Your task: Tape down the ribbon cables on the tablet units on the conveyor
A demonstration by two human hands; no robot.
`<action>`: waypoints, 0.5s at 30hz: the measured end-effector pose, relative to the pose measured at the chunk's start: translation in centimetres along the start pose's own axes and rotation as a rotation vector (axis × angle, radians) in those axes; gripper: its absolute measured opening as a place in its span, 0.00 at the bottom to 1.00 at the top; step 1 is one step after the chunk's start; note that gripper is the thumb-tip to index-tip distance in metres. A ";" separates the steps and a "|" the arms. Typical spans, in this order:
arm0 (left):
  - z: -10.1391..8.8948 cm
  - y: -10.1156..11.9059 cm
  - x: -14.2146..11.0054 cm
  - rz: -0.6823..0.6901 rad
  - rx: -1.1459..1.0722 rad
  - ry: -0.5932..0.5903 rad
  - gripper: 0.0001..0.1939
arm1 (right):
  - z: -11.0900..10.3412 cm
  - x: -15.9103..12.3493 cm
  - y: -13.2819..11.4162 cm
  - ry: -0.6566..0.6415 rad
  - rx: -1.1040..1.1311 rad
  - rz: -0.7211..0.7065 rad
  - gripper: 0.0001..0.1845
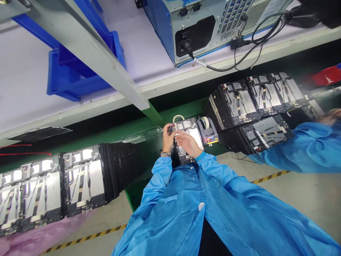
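Observation:
An opened tablet-like device (194,136) with silver panels and black edges lies in front of me on the green bench (133,133). My left hand (167,138) grips its upper left corner, fingers curled over the edge. My right hand (187,142) rests on the device's middle, fingers pinched together near the top; what they hold is too small to name. Both arms wear blue sleeves, and a dark band sits on the left wrist.
A tape dispenser (207,130) stands right of the device. Rows of opened devices lie at left (48,188) and at right (262,97). Another person's blue sleeve (306,149) reaches in at right. A blue bin (80,67) and a grey machine (213,25) sit on the shelf above.

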State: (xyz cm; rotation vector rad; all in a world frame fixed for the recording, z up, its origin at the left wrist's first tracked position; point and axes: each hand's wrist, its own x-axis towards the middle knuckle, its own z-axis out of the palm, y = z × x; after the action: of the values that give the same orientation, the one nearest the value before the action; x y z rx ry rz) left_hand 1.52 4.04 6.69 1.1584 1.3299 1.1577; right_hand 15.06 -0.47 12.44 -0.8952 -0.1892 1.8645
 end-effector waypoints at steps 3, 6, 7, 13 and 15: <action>-0.1 0.1 0.1 0.009 0.050 -0.015 0.18 | 0.0 0.0 0.0 -0.002 0.033 0.017 0.22; -0.3 0.2 0.1 0.024 0.080 -0.040 0.15 | -0.1 -0.1 0.0 -0.021 0.079 0.035 0.21; -0.3 0.2 0.1 0.029 0.090 -0.043 0.15 | -0.1 -0.1 0.0 -0.025 0.089 0.038 0.21; -0.4 0.0 0.0 0.038 0.132 -0.051 0.10 | 0.0 0.2 -0.1 -0.004 0.087 0.051 0.21; -0.4 0.2 0.0 0.043 0.142 -0.052 0.09 | 0.0 0.0 0.0 0.000 0.080 0.052 0.22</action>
State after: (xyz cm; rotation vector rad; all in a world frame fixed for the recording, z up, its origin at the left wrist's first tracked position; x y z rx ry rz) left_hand 1.09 4.01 6.87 1.3163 1.3707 1.0705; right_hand 15.05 -0.46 12.46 -0.8518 -0.0910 1.9068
